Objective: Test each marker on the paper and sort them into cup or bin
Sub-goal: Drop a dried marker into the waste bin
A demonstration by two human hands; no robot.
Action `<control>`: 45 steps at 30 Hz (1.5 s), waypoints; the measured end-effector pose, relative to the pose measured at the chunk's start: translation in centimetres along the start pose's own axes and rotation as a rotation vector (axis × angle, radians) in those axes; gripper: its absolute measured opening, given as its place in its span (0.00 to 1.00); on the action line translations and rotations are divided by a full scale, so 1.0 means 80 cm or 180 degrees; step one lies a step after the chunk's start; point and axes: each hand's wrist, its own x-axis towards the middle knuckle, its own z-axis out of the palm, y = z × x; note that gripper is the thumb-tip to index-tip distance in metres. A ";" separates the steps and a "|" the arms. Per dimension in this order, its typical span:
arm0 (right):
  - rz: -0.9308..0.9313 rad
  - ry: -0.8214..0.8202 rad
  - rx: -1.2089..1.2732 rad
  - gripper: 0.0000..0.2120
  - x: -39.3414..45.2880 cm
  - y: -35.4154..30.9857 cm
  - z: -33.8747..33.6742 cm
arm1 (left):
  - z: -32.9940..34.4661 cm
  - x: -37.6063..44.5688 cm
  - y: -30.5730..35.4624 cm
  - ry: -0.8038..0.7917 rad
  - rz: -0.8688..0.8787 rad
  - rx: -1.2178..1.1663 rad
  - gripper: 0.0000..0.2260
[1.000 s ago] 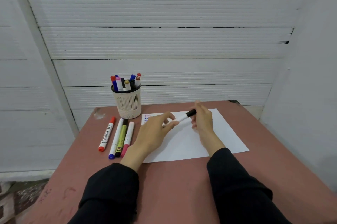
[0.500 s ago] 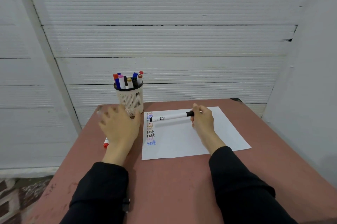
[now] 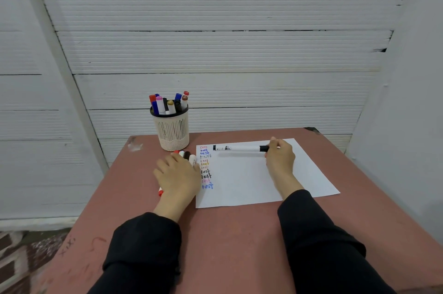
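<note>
The black-capped white marker (image 3: 239, 148) lies level just above the far edge of the sheet of paper (image 3: 251, 181), its capped end pinched in the curled fingers of the right hand (image 3: 279, 158); a shadow of the barrel falls on the paper beneath it. The left hand (image 3: 177, 175) lies flat with fingers spread and relaxed over the loose markers (image 3: 187, 156) left of the paper, covering most of them; only their caps beyond the fingertips and one red end near the wrist show. A column of the word "test" (image 3: 205, 166), written in several colours, runs down the paper's left edge. Behind the left hand stands a cream slotted cup (image 3: 172, 132) holding upright markers with red, blue, pink, black and brown caps. Everything rests on a reddish-brown table (image 3: 227, 233) set against a wall of white ribbed panels (image 3: 215, 54). Both forearms wear black sleeves (image 3: 143, 245).
</note>
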 end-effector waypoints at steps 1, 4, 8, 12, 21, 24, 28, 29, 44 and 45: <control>-0.0030 0.0056 -0.0073 0.17 0.003 0.001 -0.005 | 0.001 -0.001 0.007 -0.0002 0.0043 0.0014 0.27; -0.0079 0.0155 -0.0174 0.17 0.010 0.003 -0.020 | 0.005 -0.001 0.030 -0.0032 0.0183 0.0027 0.29; -0.0165 0.0193 -0.0236 0.17 0.022 0.010 -0.035 | 0.008 0.006 0.053 -0.0058 0.0235 -0.0032 0.31; -0.0248 0.0130 -0.0309 0.18 0.032 0.012 -0.041 | 0.012 0.020 0.064 0.0056 0.0188 -0.0138 0.32; -0.0285 0.0001 -0.0250 0.17 0.031 0.009 -0.035 | 0.004 0.029 0.065 0.0417 0.0241 -0.0627 0.22; 0.0040 -0.0057 0.0097 0.17 0.026 0.002 -0.031 | -0.018 0.025 0.053 0.0782 0.0606 -0.1314 0.15; 0.0517 -0.0346 0.0997 0.13 0.014 -0.011 -0.029 | -0.040 0.018 0.052 -0.0550 0.0696 -0.3704 0.12; 0.0553 -0.0471 0.1138 0.12 0.010 -0.014 -0.027 | -0.044 0.015 0.055 -0.1008 0.0669 -0.4148 0.11; -0.0176 -0.0705 0.0215 0.15 -0.004 -0.023 -0.020 | -0.047 0.007 0.048 0.0827 0.1629 -0.2049 0.10; -0.0192 -0.0761 0.0326 0.15 -0.004 -0.024 -0.020 | -0.048 0.004 0.050 0.0879 0.1716 -0.1792 0.10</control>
